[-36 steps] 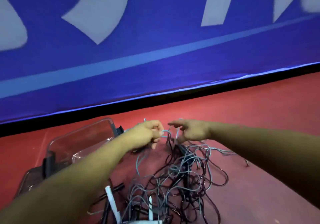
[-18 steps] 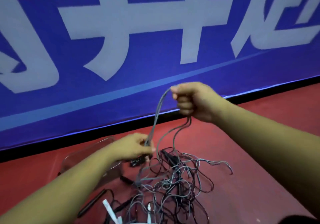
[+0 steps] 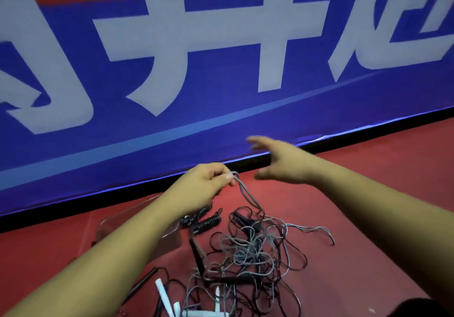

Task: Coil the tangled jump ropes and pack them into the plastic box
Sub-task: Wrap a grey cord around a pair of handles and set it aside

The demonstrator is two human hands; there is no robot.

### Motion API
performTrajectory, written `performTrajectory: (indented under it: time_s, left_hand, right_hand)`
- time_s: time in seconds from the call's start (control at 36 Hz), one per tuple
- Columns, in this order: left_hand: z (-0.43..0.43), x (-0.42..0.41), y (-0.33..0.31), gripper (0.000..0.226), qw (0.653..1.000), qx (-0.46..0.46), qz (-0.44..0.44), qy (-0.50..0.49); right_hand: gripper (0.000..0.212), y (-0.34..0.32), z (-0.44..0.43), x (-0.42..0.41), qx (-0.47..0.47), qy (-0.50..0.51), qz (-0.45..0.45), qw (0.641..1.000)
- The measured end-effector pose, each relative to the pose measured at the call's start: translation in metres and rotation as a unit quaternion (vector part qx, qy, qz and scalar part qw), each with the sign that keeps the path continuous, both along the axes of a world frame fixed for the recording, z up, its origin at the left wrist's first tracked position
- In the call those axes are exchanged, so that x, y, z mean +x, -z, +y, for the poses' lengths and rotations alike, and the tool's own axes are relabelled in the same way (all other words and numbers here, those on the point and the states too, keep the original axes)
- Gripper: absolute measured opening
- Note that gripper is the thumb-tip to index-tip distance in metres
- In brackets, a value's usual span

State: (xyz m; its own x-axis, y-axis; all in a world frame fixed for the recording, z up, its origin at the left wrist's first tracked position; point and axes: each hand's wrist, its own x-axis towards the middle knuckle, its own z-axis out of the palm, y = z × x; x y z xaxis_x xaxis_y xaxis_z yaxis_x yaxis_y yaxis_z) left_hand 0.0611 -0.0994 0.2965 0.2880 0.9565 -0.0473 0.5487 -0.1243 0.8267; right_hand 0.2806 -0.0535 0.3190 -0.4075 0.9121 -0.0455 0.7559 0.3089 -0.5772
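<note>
Teasing one rope free of the heap, by the look of it, with coiling and packing not yet begun. Pinching a loop of grey rope (image 3: 248,196) between the thumb and curled fingertips (image 3: 227,176) of the left hand (image 3: 204,186), holding it lifted above the red floor (image 3: 368,194), both strands trailing down into the tangle (image 3: 248,253) just below. Hovering the right hand (image 3: 282,162) in the air just beside and slightly beyond, fingers (image 3: 255,141) spread wide and fairly straight, touching and holding nothing, though blurring somewhat. Lying in that knotted heap of grey and dark cords, black handles (image 3: 208,221) near the far side and white handles (image 3: 163,294) at the near edge. Sitting to the left, behind the left forearm and largely hidden by it, the clear plastic box (image 3: 108,223); not possible to tell what, if anything, is inside. Probably calling next for the right hand taking the same grey strand lower down, drawing it out gently to avoid tightening any knots.
</note>
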Motion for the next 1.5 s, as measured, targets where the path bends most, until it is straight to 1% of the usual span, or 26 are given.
performTrajectory:
  time_s: [0.08,0.19,0.25,0.33,0.42,0.47,0.53,0.56,0.58,0.61,0.67,0.72,0.78,0.83,0.89,0.94,1.0,1.06,1.08,1.14,1.19,1.25,1.31,1.33,1.42,1.5]
  left_hand:
    - [0.002,0.004,-0.003,0.026,0.999,0.009,-0.038,-0.017]
    - [0.006,-0.006,-0.003,0.020,0.997,0.062,0.019,-0.040]
    - [0.007,-0.010,-0.002,0.022,0.997,0.059,0.009,-0.039]
    - [0.010,-0.011,0.006,0.024,0.999,0.032,-0.005,-0.010]
    - [0.014,-0.012,0.021,0.017,0.994,-0.090,-0.045,0.046]
    - [0.017,-0.016,0.035,0.015,0.986,-0.142,0.034,0.081]
    - [0.021,-0.023,0.052,0.015,0.974,-0.143,0.158,0.077]
    - [0.024,-0.027,0.060,0.015,0.970,-0.139,0.187,0.063]
    - [0.025,-0.030,0.066,0.015,0.971,-0.138,0.188,0.048]
    - [0.026,-0.032,0.069,0.016,0.974,-0.137,0.180,0.033]
    - [0.027,-0.036,0.070,0.019,0.983,-0.118,0.140,0.008]
    - [0.032,-0.038,0.066,0.024,0.993,-0.081,0.090,-0.013]
    - [0.032,-0.036,0.056,0.024,0.997,-0.060,0.040,-0.022]
    - [0.031,-0.028,0.044,0.023,0.999,-0.051,0.001,-0.017]
    - [0.027,-0.017,0.032,0.022,0.998,-0.060,-0.022,0.012]
    - [0.023,-0.009,0.025,0.022,0.996,-0.073,-0.038,0.044]
    - [0.021,-0.002,0.022,0.022,0.993,-0.088,-0.063,0.053]
    - [0.021,0.001,0.020,0.020,0.990,-0.101,-0.090,0.046]
    - [0.021,-0.001,0.020,0.019,0.990,-0.103,-0.094,0.037]
    - [0.021,-0.006,0.021,0.018,0.992,-0.099,-0.078,0.023]
    - [0.022,-0.013,0.023,0.017,0.995,-0.089,-0.031,0.023]
    - [0.023,-0.018,0.028,0.017,0.996,-0.057,0.063,0.010]
    - [0.024,-0.020,0.036,0.025,0.988,-0.038,0.146,-0.017]
    - [0.023,-0.020,0.040,0.030,0.989,-0.048,0.138,-0.029]
    - [0.025,-0.020,0.045,0.037,0.995,-0.079,0.023,-0.051]
    - [0.027,-0.019,0.041,0.023,0.988,-0.106,-0.109,-0.033]
  right_hand:
    - [0.023,0.003,-0.009,-0.021,-0.091,-0.068,0.040,0.993]
    - [0.026,0.000,-0.016,-0.022,-0.241,-0.061,0.215,0.944]
    - [0.036,-0.005,-0.016,-0.018,-0.266,-0.080,0.244,0.929]
    - [0.030,-0.008,-0.012,-0.016,-0.207,-0.102,0.227,0.946]
    - [0.030,-0.011,-0.004,-0.019,-0.138,-0.054,0.296,0.944]
    - [0.032,-0.014,0.003,-0.018,-0.109,0.015,0.385,0.916]
    - [0.034,-0.017,0.010,-0.010,-0.102,0.093,0.472,0.871]
    - [0.035,-0.016,0.016,-0.005,-0.089,0.125,0.494,0.856]
    - [0.036,-0.013,0.020,0.000,-0.060,0.154,0.487,0.858]
    - [0.038,-0.008,0.024,0.005,-0.011,0.183,0.443,0.877]
    - [0.039,0.009,0.031,0.017,0.090,0.227,0.266,0.933]
    - [0.032,0.026,0.036,0.027,0.097,0.245,0.109,0.958]
    - [0.020,0.035,0.033,0.031,0.063,0.249,0.011,0.966]
    - [0.051,0.034,0.029,0.029,0.057,0.209,-0.025,0.976]
    - [0.069,0.029,0.022,0.018,0.050,0.132,0.054,0.988]
    - [0.065,0.027,0.015,-0.002,-0.035,0.046,0.129,0.990]
    - [0.044,0.033,0.010,-0.018,-0.132,-0.046,0.128,0.982]
    - [0.018,0.039,0.005,-0.028,-0.166,-0.096,0.108,0.975]
    - [0.014,0.040,0.003,-0.029,-0.169,-0.101,0.108,0.974]
    - [0.018,0.037,0.003,-0.028,-0.161,-0.080,0.143,0.973]
    - [0.020,0.027,0.005,-0.025,-0.150,-0.050,0.233,0.960]
    - [0.022,0.019,0.011,-0.021,-0.173,-0.024,0.361,0.916]
    - [0.023,0.014,0.017,-0.018,-0.187,0.012,0.450,0.873]
    - [0.024,0.012,0.019,-0.017,-0.187,0.033,0.473,0.860]
    - [0.023,0.015,0.021,-0.016,-0.177,0.080,0.498,0.845]
    - [0.023,0.018,0.024,-0.016,-0.160,0.147,0.503,0.836]
